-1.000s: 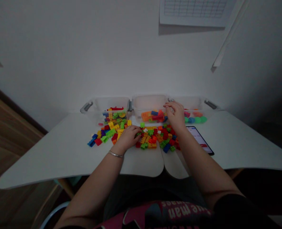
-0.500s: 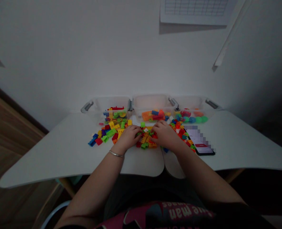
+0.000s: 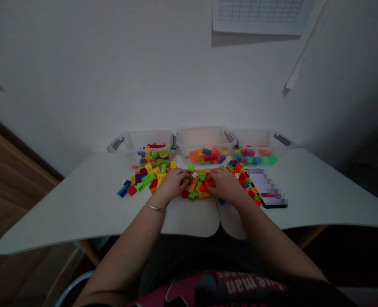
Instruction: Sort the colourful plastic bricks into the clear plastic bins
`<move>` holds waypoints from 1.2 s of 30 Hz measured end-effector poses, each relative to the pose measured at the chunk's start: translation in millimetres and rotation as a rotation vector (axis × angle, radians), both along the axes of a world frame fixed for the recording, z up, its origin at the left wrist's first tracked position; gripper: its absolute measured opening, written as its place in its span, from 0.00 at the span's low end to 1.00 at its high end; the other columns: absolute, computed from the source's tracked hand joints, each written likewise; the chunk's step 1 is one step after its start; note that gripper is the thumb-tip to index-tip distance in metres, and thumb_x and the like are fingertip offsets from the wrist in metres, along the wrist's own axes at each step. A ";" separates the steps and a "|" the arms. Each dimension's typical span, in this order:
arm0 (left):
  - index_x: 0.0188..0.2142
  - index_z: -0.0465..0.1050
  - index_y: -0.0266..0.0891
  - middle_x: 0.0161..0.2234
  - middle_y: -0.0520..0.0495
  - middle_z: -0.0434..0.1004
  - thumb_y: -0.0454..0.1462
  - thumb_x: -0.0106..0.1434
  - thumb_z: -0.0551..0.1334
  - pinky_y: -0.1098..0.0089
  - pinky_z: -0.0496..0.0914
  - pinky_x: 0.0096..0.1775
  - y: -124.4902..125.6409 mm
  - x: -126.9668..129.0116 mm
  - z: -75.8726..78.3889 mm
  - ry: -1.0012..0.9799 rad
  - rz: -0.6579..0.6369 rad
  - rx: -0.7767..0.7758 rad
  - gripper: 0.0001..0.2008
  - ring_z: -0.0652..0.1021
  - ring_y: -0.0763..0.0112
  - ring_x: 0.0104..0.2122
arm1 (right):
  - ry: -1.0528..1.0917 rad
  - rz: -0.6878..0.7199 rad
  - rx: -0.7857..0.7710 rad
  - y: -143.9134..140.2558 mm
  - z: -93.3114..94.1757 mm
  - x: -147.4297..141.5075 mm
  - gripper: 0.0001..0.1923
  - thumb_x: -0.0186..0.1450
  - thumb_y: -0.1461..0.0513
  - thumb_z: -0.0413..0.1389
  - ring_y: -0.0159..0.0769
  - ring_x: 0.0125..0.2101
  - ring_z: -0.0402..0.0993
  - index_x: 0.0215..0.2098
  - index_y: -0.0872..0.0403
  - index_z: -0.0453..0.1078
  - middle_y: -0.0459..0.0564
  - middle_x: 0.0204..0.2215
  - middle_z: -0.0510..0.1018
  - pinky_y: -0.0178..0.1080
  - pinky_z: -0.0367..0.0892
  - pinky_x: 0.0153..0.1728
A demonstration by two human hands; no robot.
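A heap of small coloured plastic bricks (image 3: pixel 197 186) lies on the white table (image 3: pixel 80 209) in front of me. My left hand (image 3: pixel 170 184), with a thin bracelet on the wrist, rests palm down on the left part of the heap. My right hand (image 3: pixel 226 184) rests on the heap's right part, fingers curled over red and orange bricks. Whether either hand grips a brick is hidden by the fingers. More loose bricks (image 3: pixel 137 182) spread out to the left.
Three clear plastic bins stand in a row at the table's back against the wall: left bin (image 3: pixel 134 143), middle bin (image 3: pixel 201 140), right bin (image 3: pixel 259 140), each holding coloured pieces. A phone (image 3: pixel 268 194) lies right of the heap.
My right hand came back from above the middle and right bins down onto the heap, beside the left hand. Bricks now lie spread toward the phone. The left hand stayed put.
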State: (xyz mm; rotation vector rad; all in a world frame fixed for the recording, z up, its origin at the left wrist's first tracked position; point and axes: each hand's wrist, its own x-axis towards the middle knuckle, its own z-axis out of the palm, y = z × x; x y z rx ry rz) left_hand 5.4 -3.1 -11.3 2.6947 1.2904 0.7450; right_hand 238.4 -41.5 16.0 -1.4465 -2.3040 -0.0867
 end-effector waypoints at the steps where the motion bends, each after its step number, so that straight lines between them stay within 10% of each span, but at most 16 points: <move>1: 0.44 0.76 0.40 0.47 0.42 0.77 0.37 0.65 0.60 0.57 0.69 0.54 0.0 0.0 -0.2 0.000 -0.002 0.002 0.10 0.74 0.60 0.49 | 0.024 0.003 -0.004 0.5 0.6 0.2 0.06 0.58 0.59 0.63 0.49 0.41 0.72 0.33 0.53 0.75 0.55 0.34 0.79 0.47 0.66 0.45; 11: 0.44 0.76 0.40 0.47 0.42 0.77 0.36 0.65 0.60 0.57 0.69 0.54 0.0 0.3 -0.4 0.001 0.001 0.004 0.10 0.74 0.60 0.50 | 0.451 -0.009 -0.079 4.7 11.3 7.0 0.10 0.58 0.65 0.55 0.41 0.38 0.74 0.39 0.53 0.71 0.52 0.38 0.79 0.44 0.69 0.42; 20: 0.46 0.76 0.38 0.47 0.41 0.77 0.37 0.66 0.59 0.57 0.69 0.54 0.7 -1.3 0.1 0.025 -0.004 -0.013 0.11 0.74 0.59 0.49 | 0.826 0.000 0.263 30.4 31.9 25.6 0.14 0.61 0.64 0.52 0.38 0.38 0.75 0.45 0.51 0.70 0.53 0.44 0.78 0.41 0.72 0.38; 36: 0.44 0.77 0.40 0.47 0.42 0.77 0.36 0.64 0.60 0.56 0.69 0.54 0.1 -2.4 1.2 -0.004 -0.001 -0.021 0.10 0.75 0.60 0.49 | 0.620 -0.060 0.517 81.0 47.6 39.6 0.18 0.58 0.71 0.48 0.42 0.44 0.74 0.37 0.53 0.78 0.55 0.40 0.78 0.47 0.68 0.52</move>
